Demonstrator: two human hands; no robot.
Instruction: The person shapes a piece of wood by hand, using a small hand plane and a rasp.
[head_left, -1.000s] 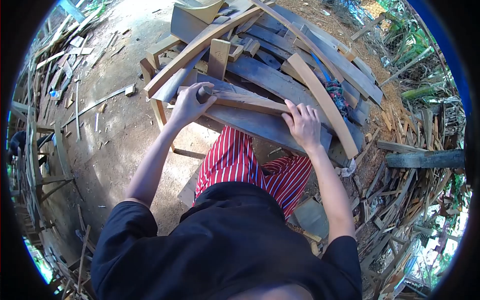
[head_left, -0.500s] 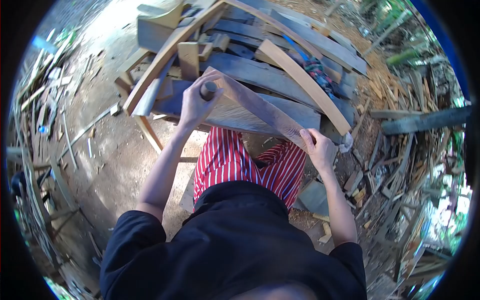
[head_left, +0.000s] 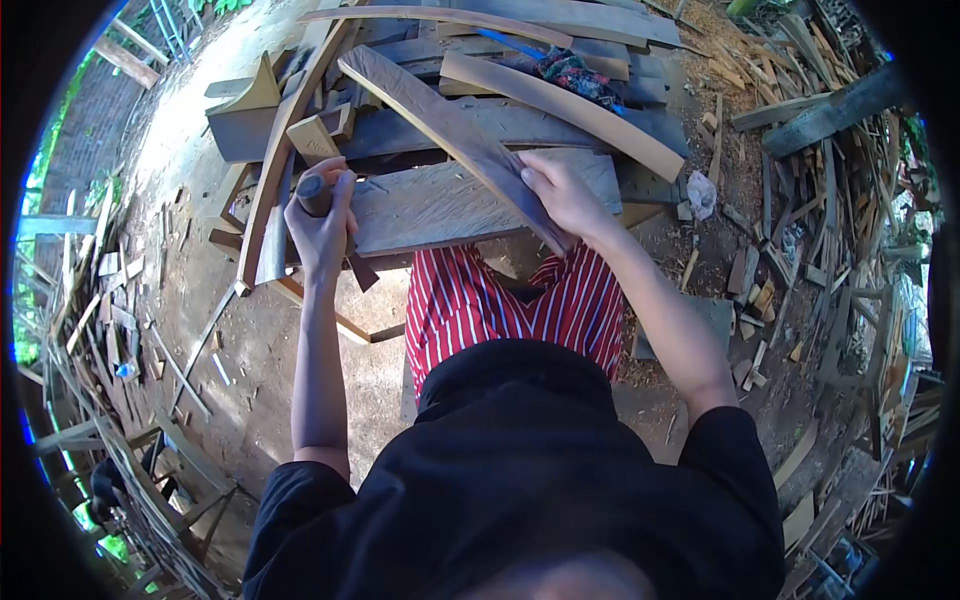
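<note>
My left hand [head_left: 325,215] is closed round the dark, round-ended handle [head_left: 314,194] of a hand tool. A flat, dark, flared piece [head_left: 362,272] shows below that hand and looks like the tool's blade; the rest is hidden. With my right hand [head_left: 565,200] I grip the near end of a long, dark-faced wooden board [head_left: 440,125]. This board slants away to the upper left across the bench [head_left: 400,215], its pale edge facing left. A lighter curved wooden piece [head_left: 570,105] lies just beyond my right hand.
A long curved wooden strip [head_left: 272,190] leans along the bench's left side, near a small wood block [head_left: 313,140]. A patterned cloth [head_left: 575,80] lies at the back. Scrap wood [head_left: 810,200] is piled on the right, with a crumpled plastic bag [head_left: 702,195] nearer the bench.
My left hand has moved left with the tool, away from the board. The board's far end now points farther forward and left, and my right hand has shifted left along with it.
</note>
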